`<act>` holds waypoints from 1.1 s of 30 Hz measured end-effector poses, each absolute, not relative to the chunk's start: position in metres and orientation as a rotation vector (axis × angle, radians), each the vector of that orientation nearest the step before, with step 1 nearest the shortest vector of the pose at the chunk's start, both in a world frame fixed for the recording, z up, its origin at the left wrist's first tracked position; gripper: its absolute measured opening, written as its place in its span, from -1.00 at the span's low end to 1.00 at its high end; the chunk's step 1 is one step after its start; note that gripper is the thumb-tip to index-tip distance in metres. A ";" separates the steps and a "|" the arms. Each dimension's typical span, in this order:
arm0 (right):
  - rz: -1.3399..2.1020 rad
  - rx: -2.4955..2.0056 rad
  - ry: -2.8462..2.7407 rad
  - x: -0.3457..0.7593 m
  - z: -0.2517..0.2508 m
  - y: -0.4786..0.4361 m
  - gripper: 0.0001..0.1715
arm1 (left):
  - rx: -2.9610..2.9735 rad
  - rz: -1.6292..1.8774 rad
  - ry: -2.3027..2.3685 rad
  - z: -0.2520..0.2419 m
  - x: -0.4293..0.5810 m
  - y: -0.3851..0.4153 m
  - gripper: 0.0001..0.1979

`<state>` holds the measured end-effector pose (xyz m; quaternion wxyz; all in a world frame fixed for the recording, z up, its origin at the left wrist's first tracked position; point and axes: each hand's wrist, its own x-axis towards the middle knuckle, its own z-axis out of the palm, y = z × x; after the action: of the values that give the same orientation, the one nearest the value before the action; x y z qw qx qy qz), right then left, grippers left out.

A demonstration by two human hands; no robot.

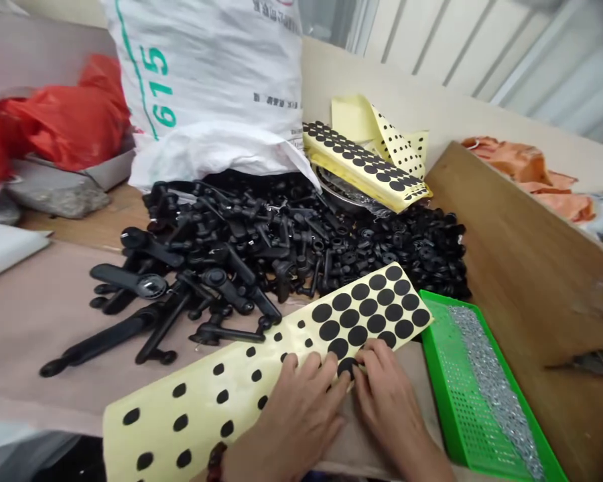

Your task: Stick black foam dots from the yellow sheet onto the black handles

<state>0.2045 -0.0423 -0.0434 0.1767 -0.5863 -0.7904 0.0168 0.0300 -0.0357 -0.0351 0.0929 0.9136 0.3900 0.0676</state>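
Observation:
A long pale-yellow sheet of black round stickers [376, 323] lies in front of me. Full discs sit at its right end, and smaller black spots show along the left part. My left hand [294, 408] presses on the sheet with bent fingers close together, its thumb side near a disc by the lower edge. Just right of it, my right hand [389, 402] has its thumb and forefinger closed at that same disc [349, 367]. Fingers partly cover the disc, so whether its edge is lifted cannot be seen. Black plastic crank handles [226, 281] lie heaped beyond the sheet.
Small black round parts [412, 248] are piled at the right of the heap. A green basket [432, 361] holds small silvery pieces [497, 375]. Behind stand a white woven sack [211, 73], more sticker sheets [366, 161] and red bags [75, 120]. A brown board [527, 281] lies right.

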 end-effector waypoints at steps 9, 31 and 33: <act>0.241 -1.649 -2.200 0.202 -0.033 -0.043 -0.79 | 2.746 0.216 1.187 -0.037 0.034 -0.035 -0.58; 0.389 -1.574 -2.109 0.201 -0.031 -0.047 -0.79 | 2.771 0.211 1.194 -0.038 0.033 -0.035 -0.62; 0.357 -1.566 -2.117 0.202 -0.031 -0.047 -0.78 | 2.749 0.185 1.172 -0.036 0.030 -0.034 -0.66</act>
<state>0.2017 -0.0473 -0.0306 0.2398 -0.5722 -0.7734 0.1304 0.0301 -0.0342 -0.0361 0.0739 0.9156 0.3904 0.0617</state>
